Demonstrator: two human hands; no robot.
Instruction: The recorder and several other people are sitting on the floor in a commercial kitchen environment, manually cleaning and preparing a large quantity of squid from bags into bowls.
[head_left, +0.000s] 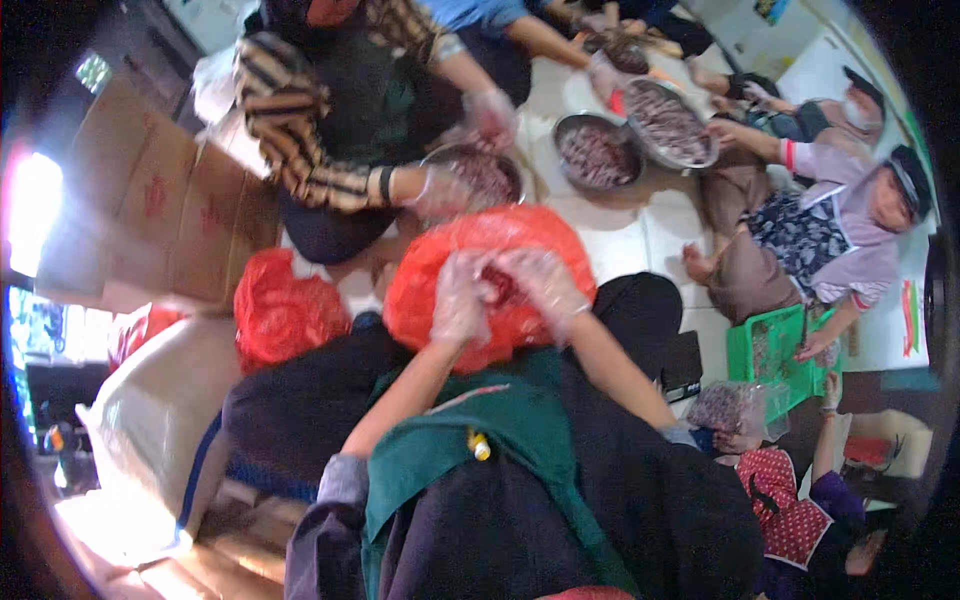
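Observation:
A large red plastic bag (420, 262) lies spread over a round container in front of me, between my legs. Both my hands wear thin clear plastic gloves and meet above its middle. My left hand (463, 296) and my right hand (544, 285) have curled fingertips at a small clump of dark reddish-purple pieces (501, 289). Whether either hand grips a piece is hidden by the fingers and blur. Just beyond the bag, a metal bowl (517, 176) of similar pieces stands before a co-worker, whose gloved hands are in and over it.
Two metal bowls of purplish pieces (596, 156) (667, 124) are ahead to the right, the farther one held by co-workers. A second red bag (289, 311) and cardboard boxes (157, 202) are at left. A black scale (681, 367) and green crate (784, 360) are at right.

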